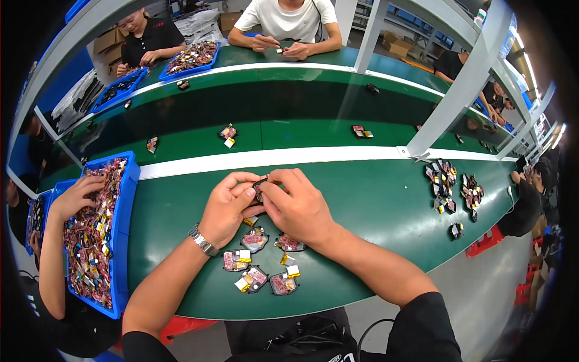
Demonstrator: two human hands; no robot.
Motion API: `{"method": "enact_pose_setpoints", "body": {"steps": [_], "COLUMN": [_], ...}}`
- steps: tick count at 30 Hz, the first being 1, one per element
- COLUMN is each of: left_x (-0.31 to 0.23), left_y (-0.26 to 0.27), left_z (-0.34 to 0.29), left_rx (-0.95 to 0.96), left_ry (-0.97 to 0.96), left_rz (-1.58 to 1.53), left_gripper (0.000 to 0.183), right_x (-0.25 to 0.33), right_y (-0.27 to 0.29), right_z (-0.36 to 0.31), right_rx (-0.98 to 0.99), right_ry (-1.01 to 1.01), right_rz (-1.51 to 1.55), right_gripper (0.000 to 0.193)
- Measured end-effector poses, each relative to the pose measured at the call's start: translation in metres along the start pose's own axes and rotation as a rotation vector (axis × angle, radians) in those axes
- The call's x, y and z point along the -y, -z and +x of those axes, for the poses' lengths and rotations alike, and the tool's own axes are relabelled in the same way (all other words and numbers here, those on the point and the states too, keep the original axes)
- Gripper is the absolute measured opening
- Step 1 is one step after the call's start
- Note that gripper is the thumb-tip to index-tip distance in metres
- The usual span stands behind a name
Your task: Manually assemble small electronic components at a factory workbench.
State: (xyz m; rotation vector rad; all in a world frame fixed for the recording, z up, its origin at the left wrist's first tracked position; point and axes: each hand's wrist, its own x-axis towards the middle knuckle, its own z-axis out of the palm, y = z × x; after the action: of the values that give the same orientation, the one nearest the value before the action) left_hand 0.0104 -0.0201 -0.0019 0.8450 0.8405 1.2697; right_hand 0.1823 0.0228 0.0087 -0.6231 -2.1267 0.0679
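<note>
Left hand [228, 208]: fingers curled, thumb and forefinger pinched on the left side of a small dark part [260, 188]; a metal wristwatch [202, 240] sits on the wrist.
Right hand [297, 205]: fingers closed on the same small dark part from the right, touching the left hand.
Small dark part: held between both hands just above the green bench [374, 205], near its middle; details too small to tell.
Below the hands: 5 small pinkish circuit modules [259, 259] with yellow tags lie in a loose cluster on the bench, near the front edge.
Left: a blue tray [128, 199] heaped with the same kind of parts; another person's hand [75, 196] rests on the heap.
Right: 2 further clusters of modules [452, 184] on the bench, well apart from the hands.
Beyond: a white strip [271, 158], then a darker conveyor belt [283, 130] carrying scattered modules.
Far side: 2 people at work, 1 by a second blue tray [192, 59].
</note>
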Motion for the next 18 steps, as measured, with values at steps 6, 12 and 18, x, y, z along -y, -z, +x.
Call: {"method": "enact_pose_setpoints", "body": {"steps": [6, 12, 18], "left_x": [0.003, 0.002, 0.004], "left_y": [0.000, 0.000, 0.007], "left_z": [0.000, 0.000, 0.005], "left_rx": [-0.013, -0.066, -0.010], "left_ry": [-0.017, -0.017, -0.088], "left_rz": [0.056, 0.025, -0.150], "left_gripper": [0.022, 0.024, 0.033], "right_x": [-0.003, 0.001, 0.002], "right_y": [0.000, -0.002, -0.015], "right_z": [0.000, 0.002, 0.007], "right_rx": [-0.007, -0.029, 0.037], "right_ry": [0.082, 0.056, -0.084], "right_rz": [-0.070, -0.084, 0.060], "right_gripper": [0.021, 0.025, 0.030]}}
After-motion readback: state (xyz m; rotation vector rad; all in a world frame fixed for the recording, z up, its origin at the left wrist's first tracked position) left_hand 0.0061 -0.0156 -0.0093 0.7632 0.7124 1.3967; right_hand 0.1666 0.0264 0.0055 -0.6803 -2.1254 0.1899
